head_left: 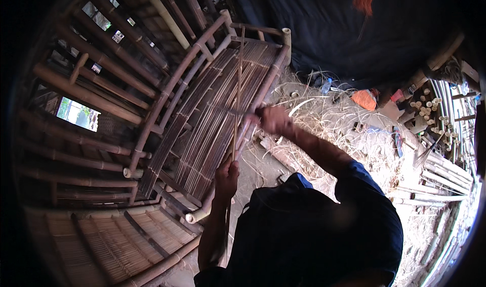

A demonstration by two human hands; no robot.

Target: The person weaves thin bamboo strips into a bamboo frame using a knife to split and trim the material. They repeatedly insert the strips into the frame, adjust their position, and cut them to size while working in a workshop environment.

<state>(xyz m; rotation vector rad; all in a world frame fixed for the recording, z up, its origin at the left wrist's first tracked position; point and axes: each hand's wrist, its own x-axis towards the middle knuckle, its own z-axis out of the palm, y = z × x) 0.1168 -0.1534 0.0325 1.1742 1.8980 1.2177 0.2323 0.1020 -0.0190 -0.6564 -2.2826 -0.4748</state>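
My left hand (227, 177) is closed around a long, thin bamboo strip (239, 79). The strip rises nearly upright in the head view, from below my left forearm to the far end of a bamboo bench (202, 150). Beyond that hand, my right hand (275, 120) is smeared by motion, its fingers wrapped round the handle of a knife. The knife's dark, curved blade (223, 110) points left and crosses the strip over the slats. Whether the edge touches the strip, I cannot tell.
A bamboo wall (101, 74) stands at the left. Pale shavings (324, 135) cover the ground at the right, with an orange bag (363, 99) farther back. Several cut bamboo poles (445, 173) lie at the far right. A dark sheet (324, 34) hangs behind.
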